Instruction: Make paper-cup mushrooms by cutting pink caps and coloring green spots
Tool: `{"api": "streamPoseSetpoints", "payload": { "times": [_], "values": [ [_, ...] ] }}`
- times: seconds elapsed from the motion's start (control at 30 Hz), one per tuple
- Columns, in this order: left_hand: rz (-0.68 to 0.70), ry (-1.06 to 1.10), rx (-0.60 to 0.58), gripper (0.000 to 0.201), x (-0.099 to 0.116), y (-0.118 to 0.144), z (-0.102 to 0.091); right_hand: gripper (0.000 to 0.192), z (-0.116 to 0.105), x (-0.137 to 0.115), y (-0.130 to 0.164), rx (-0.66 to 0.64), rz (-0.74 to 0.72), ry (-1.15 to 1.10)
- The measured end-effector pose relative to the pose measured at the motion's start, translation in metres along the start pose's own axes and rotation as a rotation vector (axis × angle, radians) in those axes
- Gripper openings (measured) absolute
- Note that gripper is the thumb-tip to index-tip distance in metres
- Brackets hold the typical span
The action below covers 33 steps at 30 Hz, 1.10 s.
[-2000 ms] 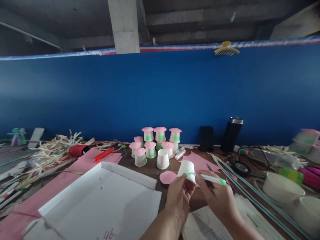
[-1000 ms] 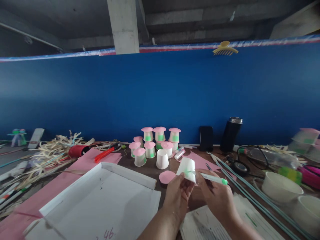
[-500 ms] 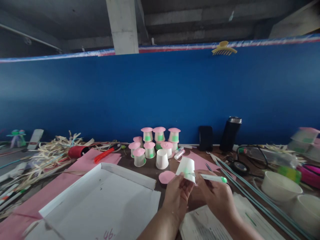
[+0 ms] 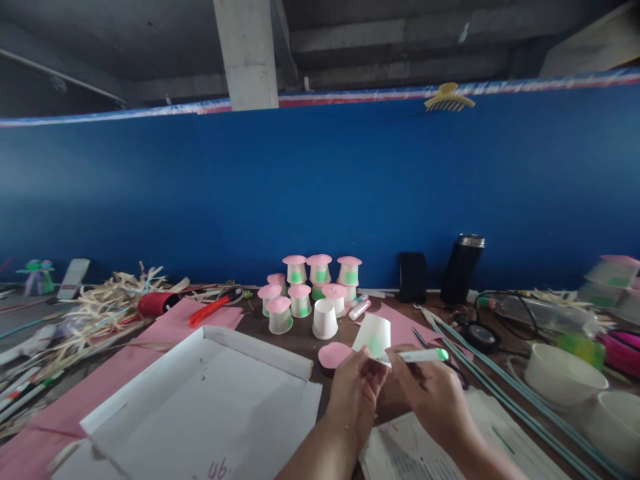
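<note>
Counter (image 4: pixel 300 340) of dark brown wood, crowded from the left edge to the right, backed along its far edge by a blue wall (image 4: pixel 320 193) under bare concrete beams. Near the middle of the near edge, left hand (image 4: pixel 356 390) pinching a white paper cup (image 4: pixel 373 337) held upside down above the surface (a green patch shows on its side). Right hand (image 4: pixel 434 393) gripping a green marker (image 4: pixel 420 356), tip at the cup's lower rim. Just left of the cup, a pink paper disc (image 4: pixel 334 355). Farther back, a cluster of pink-capped cups (image 4: pixel 310 283). Toward the near left corner, a white cardboard tray (image 4: pixel 200 400). At the right edge, white bowls (image 4: pixel 565 377).
</note>
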<state>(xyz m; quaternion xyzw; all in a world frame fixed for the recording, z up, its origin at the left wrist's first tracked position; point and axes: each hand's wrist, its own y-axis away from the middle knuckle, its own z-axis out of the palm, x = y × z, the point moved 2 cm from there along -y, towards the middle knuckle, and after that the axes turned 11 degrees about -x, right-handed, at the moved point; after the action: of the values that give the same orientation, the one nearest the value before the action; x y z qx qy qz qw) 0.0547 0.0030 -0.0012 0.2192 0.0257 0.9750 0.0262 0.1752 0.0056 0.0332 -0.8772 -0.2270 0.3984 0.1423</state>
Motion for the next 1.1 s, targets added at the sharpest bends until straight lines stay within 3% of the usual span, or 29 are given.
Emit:
{"api": "streamPoseSetpoints", "payload": {
  "times": [0.17, 0.33, 0.53, 0.7, 0.97, 1.1],
  "values": [
    [-0.003, -0.011, 0.009, 0.006, 0.0021, 0.0023, 0.0051, 0.026, -0.0025, -0.001, 0.0002, 0.116, -0.095, 0.016],
    [-0.006, -0.015, 0.036, 0.008, 0.0024, 0.0035, 0.0054, 0.024, -0.0004, 0.0005, 0.0013, -0.014, -0.055, -0.023],
    [0.0, -0.001, 0.019, 0.004, 0.0023, 0.0019, 0.0045, 0.026, -0.003, 0.0009, 0.0002, 0.113, -0.06, 0.002],
    [0.004, -0.002, 0.029, 0.009, 0.0023, 0.0017, 0.0027, 0.026, -0.0012, 0.0009, 0.0017, 0.039, -0.016, -0.001],
    [-0.005, -0.025, 0.028, 0.005, 0.0041, 0.0017, 0.0057, 0.027, -0.0018, 0.0011, -0.0021, 0.095, -0.111, 0.011],
    [-0.002, -0.009, 0.03, 0.006, 0.0044, 0.0023, 0.0059, 0.025, -0.0026, 0.0001, -0.0008, 0.07, -0.059, 0.027]
  ]
}}
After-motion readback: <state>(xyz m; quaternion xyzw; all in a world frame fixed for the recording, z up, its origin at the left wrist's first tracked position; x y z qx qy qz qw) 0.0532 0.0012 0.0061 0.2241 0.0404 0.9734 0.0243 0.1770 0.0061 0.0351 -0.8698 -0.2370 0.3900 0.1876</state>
